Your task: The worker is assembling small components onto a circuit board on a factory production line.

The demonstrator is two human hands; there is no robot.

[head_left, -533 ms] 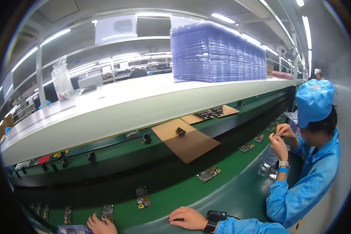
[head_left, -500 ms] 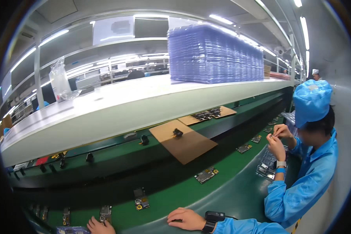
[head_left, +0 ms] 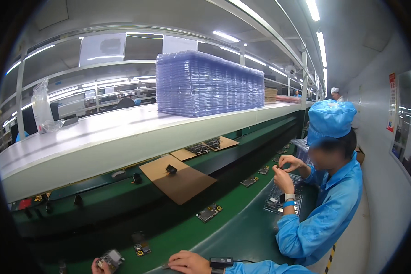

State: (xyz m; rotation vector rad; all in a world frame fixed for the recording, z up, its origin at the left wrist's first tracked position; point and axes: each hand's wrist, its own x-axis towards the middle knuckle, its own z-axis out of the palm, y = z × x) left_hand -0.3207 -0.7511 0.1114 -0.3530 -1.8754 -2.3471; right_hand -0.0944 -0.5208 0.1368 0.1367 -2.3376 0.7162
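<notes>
At the lower edge my left hand grips a small circuit board, which is tilted up off the green belt with a pale metal-looking patch showing. My right hand lies low over the near edge of the green work surface, fingers together and bent. A small dark sliver shows at its fingertips, too small to name, and the thumb is hidden. Another circuit board with a yellow ring lies on the belt between and beyond my hands. Further right along the belt rests a wider board.
A co-worker in blue sits to the right, both hands raised over a clear tray of parts. A brown board bearing a black part juts out under the white shelf. Stacked clear trays stand on the shelf.
My left hand has closed on a circuit board and lifted it off the belt. The right hand's fingers have bent, with a dark sliver now at their tips. The view has swung right.
</notes>
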